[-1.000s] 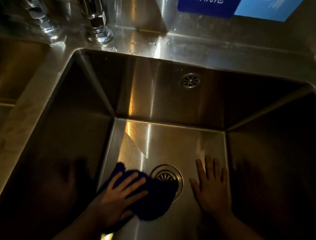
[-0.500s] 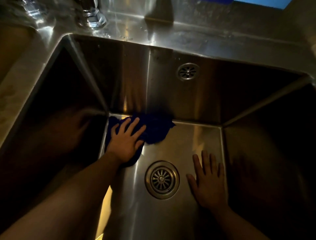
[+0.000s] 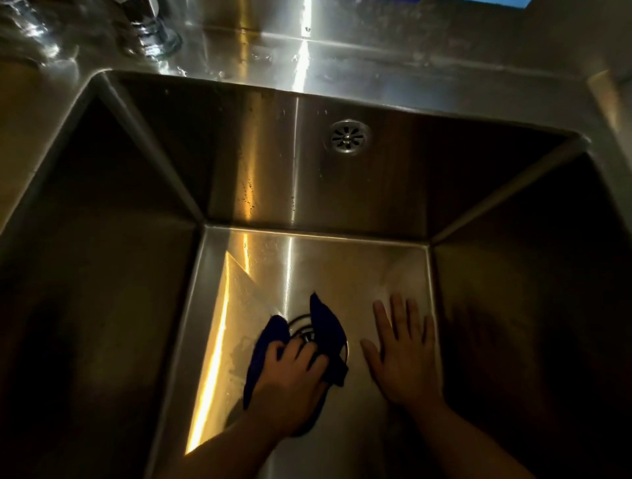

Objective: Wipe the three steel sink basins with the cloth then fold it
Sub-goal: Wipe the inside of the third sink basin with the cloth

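I look down into a deep steel sink basin [image 3: 325, 266]. My left hand [image 3: 290, 379] is shut on a dark blue cloth [image 3: 326, 324], bunched on the basin floor over the round drain [image 3: 307, 333], most of which it hides. My right hand [image 3: 403, 355] lies flat and open on the floor just right of the drain, fingers spread, close to the right wall. Both forearms reach in from the bottom edge.
An overflow grille [image 3: 349, 136] sits high on the back wall. A tap base [image 3: 154, 37] stands on the wet rim at the upper left. Part of a neighbouring basin [image 3: 20, 112] shows at the far left. A blue sign corner [image 3: 513, 2] peeks in at the top.
My left hand has dragged the cloth from the back-left corner of the floor toward me onto the drain. The right hand has stayed flat in place.
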Tool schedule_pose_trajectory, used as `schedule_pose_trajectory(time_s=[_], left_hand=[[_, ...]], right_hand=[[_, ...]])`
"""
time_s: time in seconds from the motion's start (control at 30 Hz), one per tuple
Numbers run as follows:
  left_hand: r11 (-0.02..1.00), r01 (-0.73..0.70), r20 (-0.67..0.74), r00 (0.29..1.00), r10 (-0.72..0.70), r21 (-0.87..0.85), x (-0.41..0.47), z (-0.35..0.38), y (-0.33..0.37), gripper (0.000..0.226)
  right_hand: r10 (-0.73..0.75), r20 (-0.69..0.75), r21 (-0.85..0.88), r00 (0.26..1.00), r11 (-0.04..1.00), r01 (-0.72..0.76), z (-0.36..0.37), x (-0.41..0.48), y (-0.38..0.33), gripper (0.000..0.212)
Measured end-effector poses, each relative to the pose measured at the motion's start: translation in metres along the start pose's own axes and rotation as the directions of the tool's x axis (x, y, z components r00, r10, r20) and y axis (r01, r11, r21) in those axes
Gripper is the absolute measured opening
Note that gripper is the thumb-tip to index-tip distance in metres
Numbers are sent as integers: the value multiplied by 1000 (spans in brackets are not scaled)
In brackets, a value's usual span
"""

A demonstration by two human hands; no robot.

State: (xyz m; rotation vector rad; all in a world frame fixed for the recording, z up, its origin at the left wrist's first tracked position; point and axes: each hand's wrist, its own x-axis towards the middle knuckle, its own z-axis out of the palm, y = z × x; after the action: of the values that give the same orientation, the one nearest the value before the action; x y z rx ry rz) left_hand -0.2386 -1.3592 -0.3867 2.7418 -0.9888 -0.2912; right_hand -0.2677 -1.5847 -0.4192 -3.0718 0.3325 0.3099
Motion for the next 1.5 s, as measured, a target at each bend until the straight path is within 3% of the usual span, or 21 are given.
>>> schedule_pose_trajectory(time_s=[0.2,0.33,0.43,0.53,0.6,0.67,0.7,0.77,0.87,1.1,1.23,1.37,1.5], left_hand=[[954,301,76,951,-299,-9,21,0,16,33],[937,349,109,931,-347,4,25,3,15,31],[955,296,180,941,-287,-27,27,-4,8,34],[985,118,-22,992,-122,-127,30,-26,9,32],[986,-18,-265,964,-27,-165,44,-40,18,38],[987,-103,-378,925,51,-120,72,-50,24,56],[991,-112,-350,934,78,-79,88,-54,23,67],[994,-110,-165,980,110,9,119,-56,12,82],[977,-170,109,982,156,128,148,-35,-17,65],[956,-220,34,975,218,192,156,-16,-56,56],[973,-94,1,995,95,209,123,-32,-113,57],[959,185,16,981,-193,214,72,-54,-167,66],[935,215,134,956,-260,281,45,-56,-144,69]], right_hand=[[10,-8,-16,1000,1000,-11,-1,1,-3,72],[-2,-9,9,1000,1000,2,-1,2,-2,71],[-6,-16,17,1000,1000,6,-2,2,-3,71],[-2,5,24,1000,1000,2,-4,2,-3,71],[-10,17,34,1000,999,9,-6,1,-4,71],[-12,15,56,1000,998,11,-8,1,-6,71],[-9,8,43,1000,999,9,-9,1,-6,69],[7,8,-4,1000,1000,-7,-8,2,-6,69],[6,-18,9,1000,1000,-6,-1,3,-4,71],[-18,-40,16,999,1000,19,3,3,-1,72],[-9,-22,25,1000,1000,10,4,3,0,72],[-4,17,53,1000,999,3,0,4,0,71],[5,86,47,996,999,-9,-11,3,-4,71]])
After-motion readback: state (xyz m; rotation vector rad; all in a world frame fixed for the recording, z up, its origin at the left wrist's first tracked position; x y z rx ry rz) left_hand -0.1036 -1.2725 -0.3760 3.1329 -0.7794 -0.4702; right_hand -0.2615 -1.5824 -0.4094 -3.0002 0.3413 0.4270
